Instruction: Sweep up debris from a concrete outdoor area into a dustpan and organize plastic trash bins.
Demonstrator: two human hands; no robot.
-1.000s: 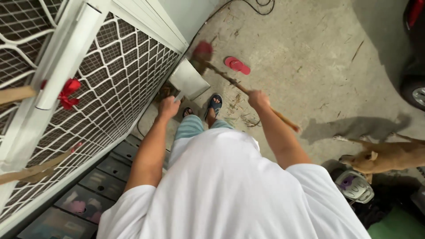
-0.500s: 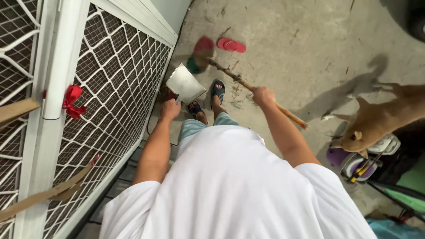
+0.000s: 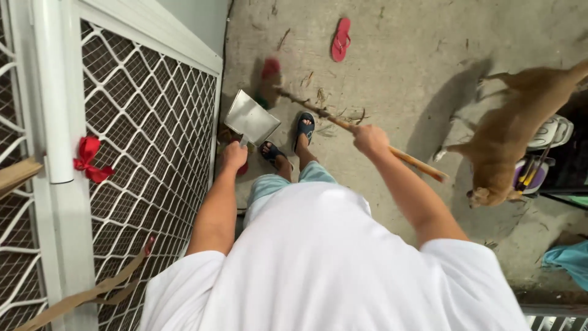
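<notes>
Grey concrete, scattered with dry twigs and leaf litter point(image 3: 318, 98), fills the upper half of the frame as a person in a white shirt sweeps beside a white mesh gate point(image 3: 147, 147). The left hand point(image 3: 234, 156) is closed around the handle of a metal dustpan point(image 3: 251, 118), held tilted just above the floor at centre frame, close to the gate's edge. The right hand point(image 3: 370, 140) is wrapped around a wooden broom handle point(image 3: 343, 125), which slants from right of centre up to the red-bristled, motion-blurred broom head point(image 3: 269, 70) just above the pan.

Compared with half a second earlier, the broom head has drawn in toward the pan's mouth and the pan sits a little lower in the frame; the sweeping seems to be gathering debris into the pan, though loose twigs remain on the floor near the blue sandals point(image 3: 304, 125). The tan dog point(image 3: 514, 129) at the right edge has walked further into view, now head down beside the parked shoes there. A red flip-flop point(image 3: 341, 38) lies at top centre, higher in the frame than before, and a red ribbon point(image 3: 89, 159) stays tied to the gate at left.
</notes>
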